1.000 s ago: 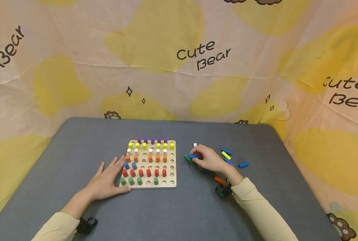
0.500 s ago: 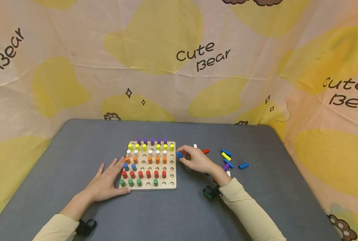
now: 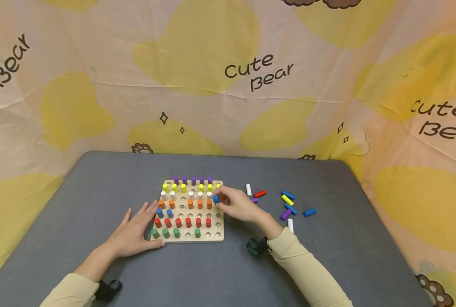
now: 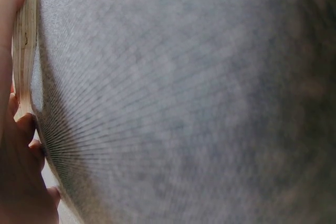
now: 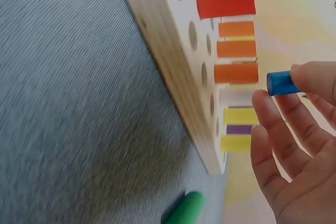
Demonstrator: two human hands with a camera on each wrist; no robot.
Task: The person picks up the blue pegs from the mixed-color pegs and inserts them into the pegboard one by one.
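A wooden pegboard (image 3: pixel 202 241) holds rows of coloured pegs: purple, yellow, white, orange, blue, red and green from back to front. Over its right part, my right hand (image 3: pixel 238 205) pinches a blue peg (image 5: pixel 281 83) between thumb and fingers. The peg is above the board, apart from the holes in the right wrist view. My left hand (image 3: pixel 135 232) lies spread at the board's left side, fingers straight and touching its edge. In the left wrist view, the thumb and fingertips rest along the wooden side (image 4: pixel 25 45). Two blue pegs (image 3: pixel 169 213) stand in the blue row.
Loose pegs lie right of the board on the grey table (image 3: pixel 197 277): a red peg (image 3: pixel 260 194), a yellow peg (image 3: pixel 287 200), a blue peg (image 3: pixel 310 212), a white peg (image 3: pixel 248 190), a purple peg (image 3: pixel 286 214) and others. A green peg (image 5: pixel 186 208) shows in the right wrist view.
My right hand has carried the blue peg left from the loose pegs to above the board's right part. The left hand has stayed at the board's left edge.
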